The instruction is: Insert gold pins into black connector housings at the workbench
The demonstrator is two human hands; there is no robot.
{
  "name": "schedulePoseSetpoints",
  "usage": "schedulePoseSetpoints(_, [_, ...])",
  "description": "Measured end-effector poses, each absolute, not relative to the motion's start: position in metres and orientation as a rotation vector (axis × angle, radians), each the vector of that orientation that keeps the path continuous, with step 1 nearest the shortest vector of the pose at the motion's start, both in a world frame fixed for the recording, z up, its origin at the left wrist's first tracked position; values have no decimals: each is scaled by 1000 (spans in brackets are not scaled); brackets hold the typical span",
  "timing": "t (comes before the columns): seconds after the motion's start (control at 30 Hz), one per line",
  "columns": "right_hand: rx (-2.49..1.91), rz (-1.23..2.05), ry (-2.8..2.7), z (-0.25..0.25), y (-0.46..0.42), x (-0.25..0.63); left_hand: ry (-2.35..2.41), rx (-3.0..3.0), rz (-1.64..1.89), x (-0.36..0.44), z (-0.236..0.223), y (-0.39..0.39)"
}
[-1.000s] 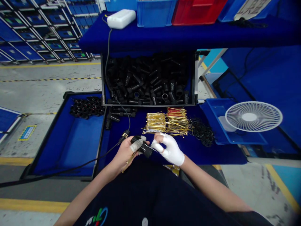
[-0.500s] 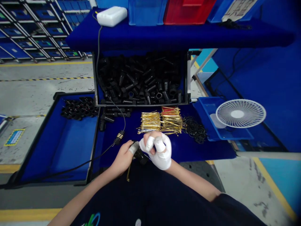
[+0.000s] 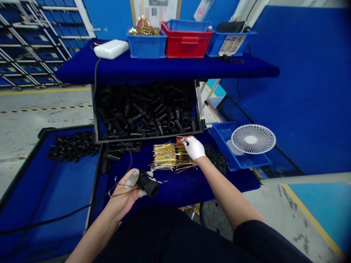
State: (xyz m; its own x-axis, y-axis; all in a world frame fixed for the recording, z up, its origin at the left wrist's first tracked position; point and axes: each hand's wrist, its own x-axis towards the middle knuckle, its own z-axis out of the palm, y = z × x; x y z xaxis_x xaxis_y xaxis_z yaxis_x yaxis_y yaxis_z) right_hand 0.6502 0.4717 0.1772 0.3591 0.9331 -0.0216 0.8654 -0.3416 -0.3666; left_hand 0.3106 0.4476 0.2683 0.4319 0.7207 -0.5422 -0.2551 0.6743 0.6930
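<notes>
My left hand (image 3: 126, 191) grips a short black ribbed hose (image 3: 148, 184) with a wide open end. Thin gold twist ties (image 3: 123, 193) and a pale one stick out around the hose and fingers. Over the back of the tie piles is my right hand (image 3: 194, 147), in a white glove that leaves some fingertips bare. Its thumb and forefinger pinch at the red twist ties (image 3: 179, 139); how many they hold is too small to tell. Beside it lie bundles of gold twist ties (image 3: 163, 156) and a heap of black rings (image 3: 216, 157).
Black ribbed hoses fill a bin (image 3: 149, 136) under the shelf (image 3: 164, 69). A blue tray (image 3: 65, 182) at left holds small black parts. A cable (image 3: 68, 216) crosses it. A white fan grille (image 3: 253, 139) rests over a blue tray (image 3: 236, 166) at right.
My hands were together at the hose; now the right has moved away, forward to the red ties. The left hand has turned, showing the hose. The camera view has tilted up.
</notes>
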Motion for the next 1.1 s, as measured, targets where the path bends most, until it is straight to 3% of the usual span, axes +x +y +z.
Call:
schedulePoseSetpoints(0.37, [-2433, 380, -1608, 145, 514, 668, 700, 299, 525, 325, 271, 456])
schedulePoseSetpoints(0.6, [-2167, 243, -1469, 152, 485, 670, 889, 12, 627, 328, 275, 462])
schedulePoseSetpoints(0.7, [-1937, 168, -1091, 171, 477, 684, 907, 22, 669, 330, 275, 465])
schedulePoseSetpoints(0.87, [-1070, 657, -514, 219, 469, 691, 867, 148, 714, 336, 273, 469])
schedulePoseSetpoints(1.1, [-1323, 893, -1163, 265, 428, 577, 938, 482, 869, 351, 277, 460])
